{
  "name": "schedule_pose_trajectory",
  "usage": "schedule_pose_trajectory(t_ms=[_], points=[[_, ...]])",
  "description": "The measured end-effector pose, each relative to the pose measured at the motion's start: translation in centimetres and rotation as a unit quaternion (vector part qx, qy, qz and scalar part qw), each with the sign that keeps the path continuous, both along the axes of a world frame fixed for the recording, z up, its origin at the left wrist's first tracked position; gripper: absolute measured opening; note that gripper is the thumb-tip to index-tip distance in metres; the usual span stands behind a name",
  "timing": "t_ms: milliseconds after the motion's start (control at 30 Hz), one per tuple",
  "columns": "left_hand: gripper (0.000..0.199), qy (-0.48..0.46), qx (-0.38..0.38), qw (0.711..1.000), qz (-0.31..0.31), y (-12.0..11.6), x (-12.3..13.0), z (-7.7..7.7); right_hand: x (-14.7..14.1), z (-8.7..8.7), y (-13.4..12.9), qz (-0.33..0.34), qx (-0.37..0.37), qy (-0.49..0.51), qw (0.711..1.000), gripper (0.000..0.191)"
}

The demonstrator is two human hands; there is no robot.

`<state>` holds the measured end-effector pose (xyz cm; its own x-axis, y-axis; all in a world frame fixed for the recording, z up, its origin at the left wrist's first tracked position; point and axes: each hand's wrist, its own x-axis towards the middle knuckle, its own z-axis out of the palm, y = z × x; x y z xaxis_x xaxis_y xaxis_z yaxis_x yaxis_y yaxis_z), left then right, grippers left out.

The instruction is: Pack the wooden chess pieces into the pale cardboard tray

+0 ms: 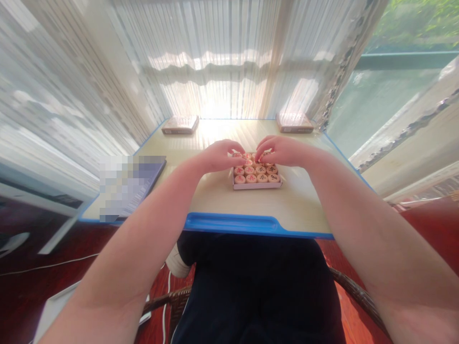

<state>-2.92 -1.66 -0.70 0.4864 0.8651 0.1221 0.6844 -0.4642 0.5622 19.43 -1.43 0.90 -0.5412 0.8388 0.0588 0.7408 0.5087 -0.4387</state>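
Note:
A shallow, light-coloured box (256, 186) sits on the table, filled with rows of round wooden Chinese chess pieces (261, 177). Red characters mark the pieces on the left side, black ones those on the right. At the box's far left corner, my left hand (220, 155) curves over the pieces, thumb and fingers apart. Opposite it, my right hand (281, 150) bends its spread fingers down onto the far right pieces. Pieces show in the gaps between the fingers of both hands. Some of the far row is hidden beneath them.
Two flat boxes (180, 124) (294, 123) lie at the table's back corners. A dark flat object (152, 179), partly pixelated, rests at the left. The table (215, 200) has a blue rim with a front groove (233, 223). Curtains (215, 43) hang close behind.

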Motion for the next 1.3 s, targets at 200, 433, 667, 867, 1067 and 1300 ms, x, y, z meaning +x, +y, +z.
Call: schedule_pose_trajectory(t_ms=[200, 433, 667, 867, 1067, 1300], points=[[0.042, -0.007, -0.003, 1.000, -0.002, 0.11, -0.03, -0.09, 0.05, -0.09, 0.11, -0.004, 0.000, -0.002, 1.000, 0.015], [0.042, -0.014, -0.009, 1.000, 0.003, 0.01, -0.06, -0.03, 0.03, 0.25, -0.19, -0.005, 0.005, 0.012, 1.000, 0.016], [0.039, -0.005, -0.008, 1.000, 0.005, -0.02, -0.04, 0.04, -0.01, 0.37, -0.32, -0.001, 0.003, -0.008, 1.000, 0.015], [0.037, -0.003, -0.006, 1.000, 0.004, 0.06, -0.16, 0.00, -0.07, 0.42, -0.33, -0.008, 0.002, -0.012, 1.000, 0.014], [0.034, -0.008, -0.008, 1.000, 0.008, 0.24, -0.28, -0.14, -0.15, 0.56, -0.49, -0.008, 0.007, -0.002, 1.000, 0.013], [0.033, -0.028, 0.026, 0.999, 0.030, 0.38, -0.28, -0.33, 0.05, 0.26, -0.16, -0.025, 0.048, 0.044, 0.998, 0.015]])
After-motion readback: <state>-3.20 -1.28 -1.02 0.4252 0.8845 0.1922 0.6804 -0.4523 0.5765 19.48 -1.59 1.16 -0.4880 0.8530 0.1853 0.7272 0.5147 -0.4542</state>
